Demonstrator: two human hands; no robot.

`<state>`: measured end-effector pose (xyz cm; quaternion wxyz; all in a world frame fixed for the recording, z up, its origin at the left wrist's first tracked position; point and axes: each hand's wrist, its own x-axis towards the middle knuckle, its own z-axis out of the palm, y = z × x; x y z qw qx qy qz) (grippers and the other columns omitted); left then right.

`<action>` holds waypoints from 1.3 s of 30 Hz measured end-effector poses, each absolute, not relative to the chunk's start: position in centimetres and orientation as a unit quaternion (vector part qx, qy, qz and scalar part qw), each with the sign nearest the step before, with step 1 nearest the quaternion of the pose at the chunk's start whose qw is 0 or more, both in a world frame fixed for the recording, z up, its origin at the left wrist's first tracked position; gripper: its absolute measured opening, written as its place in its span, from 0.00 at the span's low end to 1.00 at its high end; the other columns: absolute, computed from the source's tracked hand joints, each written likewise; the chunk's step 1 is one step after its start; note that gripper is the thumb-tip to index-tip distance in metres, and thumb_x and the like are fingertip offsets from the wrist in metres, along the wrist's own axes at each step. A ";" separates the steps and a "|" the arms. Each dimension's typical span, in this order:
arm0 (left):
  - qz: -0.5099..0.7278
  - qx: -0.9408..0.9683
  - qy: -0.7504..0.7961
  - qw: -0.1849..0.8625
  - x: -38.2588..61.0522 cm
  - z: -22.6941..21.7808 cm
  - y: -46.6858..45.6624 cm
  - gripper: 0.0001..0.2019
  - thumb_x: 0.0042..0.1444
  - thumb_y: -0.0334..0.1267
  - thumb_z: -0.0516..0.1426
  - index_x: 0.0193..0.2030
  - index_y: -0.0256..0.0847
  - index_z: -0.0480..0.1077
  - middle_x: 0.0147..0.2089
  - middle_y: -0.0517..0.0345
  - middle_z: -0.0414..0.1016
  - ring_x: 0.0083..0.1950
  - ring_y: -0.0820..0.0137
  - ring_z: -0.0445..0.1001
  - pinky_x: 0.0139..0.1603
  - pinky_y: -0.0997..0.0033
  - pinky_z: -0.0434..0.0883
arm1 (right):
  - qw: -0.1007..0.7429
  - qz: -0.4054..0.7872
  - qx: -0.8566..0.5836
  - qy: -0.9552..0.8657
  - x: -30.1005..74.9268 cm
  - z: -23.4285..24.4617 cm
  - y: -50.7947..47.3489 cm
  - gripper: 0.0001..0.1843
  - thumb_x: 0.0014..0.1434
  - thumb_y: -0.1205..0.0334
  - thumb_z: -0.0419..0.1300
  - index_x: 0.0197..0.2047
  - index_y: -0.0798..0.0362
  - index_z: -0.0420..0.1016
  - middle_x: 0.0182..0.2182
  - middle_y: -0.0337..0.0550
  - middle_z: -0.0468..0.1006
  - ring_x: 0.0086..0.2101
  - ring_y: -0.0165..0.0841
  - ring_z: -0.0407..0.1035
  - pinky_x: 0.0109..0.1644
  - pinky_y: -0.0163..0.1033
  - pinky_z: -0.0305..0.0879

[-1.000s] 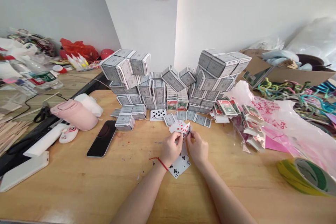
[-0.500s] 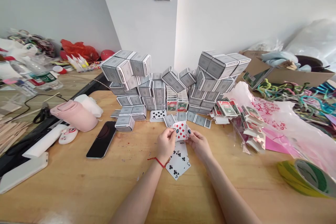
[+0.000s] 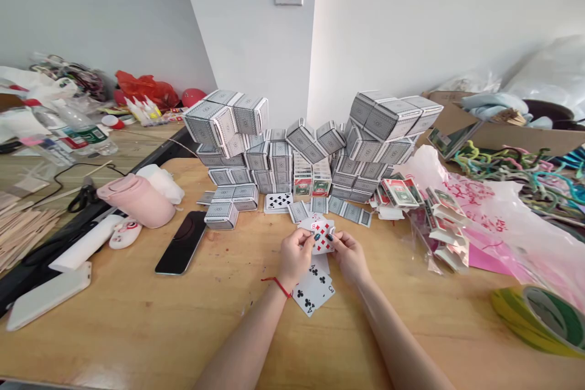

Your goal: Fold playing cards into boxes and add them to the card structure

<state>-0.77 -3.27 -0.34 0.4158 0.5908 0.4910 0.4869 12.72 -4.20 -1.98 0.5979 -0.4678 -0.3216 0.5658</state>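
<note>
A red diamond playing card (image 3: 322,239) is held up face toward me. My left hand (image 3: 295,256) pinches its left edge between thumb and fingers. At the opposite edge, my right hand (image 3: 350,255) has its thumb and fingers closed on the same card. Just below lie several face-up club cards (image 3: 314,292), overlapping on the table. Beyond my hands, face-down cards (image 3: 350,211) are spread before a stepped structure of grey-backed card blocks (image 3: 281,161). A small stack topped by a spade card (image 3: 278,202) rests to its front left.
On the left are a black phone (image 3: 181,242), a pink cylindrical object (image 3: 139,200) and a white power bank-like slab (image 3: 49,296). Opened card boxes (image 3: 445,225), a crumpled plastic bag (image 3: 493,201) and a yellow-green tape roll (image 3: 542,320) lie to the right.
The diamond card has tilted and come slightly nearer to me, with both hands still on it. The whole view has shifted a little, moving the scene rightward.
</note>
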 end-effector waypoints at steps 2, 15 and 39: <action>0.489 0.583 0.477 0.439 -0.7 -0.3 -3.3 0.09 0.51 0.41 0.53 0.25 0.37 0.62 0.20 0.64 0.63 0.21 0.78 0.59 0.21 0.78 0.58 | 0.602 0.544 -0.482 -0.331 12.7 -2.1 -4.2 0.15 0.42 0.53 0.65 0.24 0.54 0.66 0.20 0.36 0.68 0.22 0.29 0.63 0.28 0.36 0.64; 0.484 0.497 0.427 0.580 0.0 1.2 -3.5 0.15 0.43 0.41 0.61 0.36 0.34 0.70 0.36 0.50 0.74 0.36 0.68 0.72 0.37 0.71 0.69 | 0.563 0.534 -0.496 -0.389 10.4 -1.9 -5.2 0.11 0.47 0.56 0.59 0.28 0.54 0.64 0.23 0.37 0.70 0.23 0.29 0.63 0.27 0.33 0.61; 0.512 0.216 0.410 0.724 0.0 0.3 -2.8 0.13 0.36 0.38 0.63 0.28 0.31 0.72 0.25 0.53 0.74 0.24 0.71 0.70 0.26 0.73 0.65 | 0.519 0.526 -0.477 -0.476 9.6 -1.3 -6.0 0.12 0.53 0.52 0.56 0.32 0.52 0.67 0.25 0.38 0.69 0.23 0.30 0.65 0.26 0.35 0.64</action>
